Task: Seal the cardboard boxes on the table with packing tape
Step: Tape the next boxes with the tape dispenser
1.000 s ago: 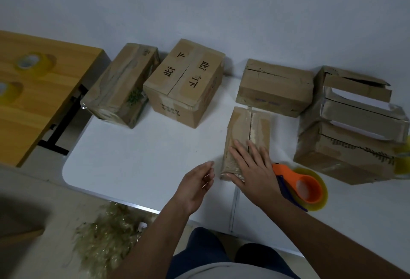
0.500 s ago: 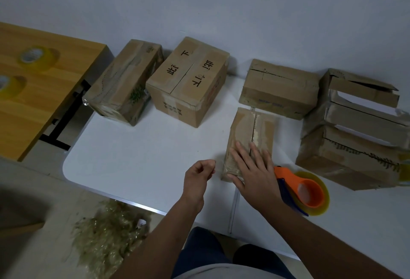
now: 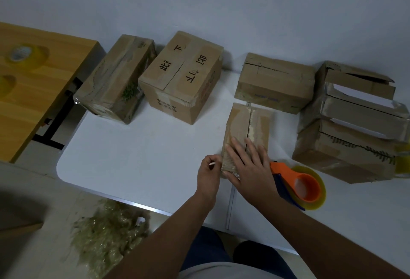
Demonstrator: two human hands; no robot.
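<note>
White table (image 3: 133, 156): your right hand (image 3: 250, 168) lies flat on the small box (image 3: 248, 130), steadying it; your left hand (image 3: 208, 172), beside it, pinches something pale, likely tape; dispenser (image 3: 297, 183) just right.

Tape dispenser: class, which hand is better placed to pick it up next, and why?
The right hand: it lies flat on the small box, right beside the orange tape dispenser. The left hand is farther away.
</note>
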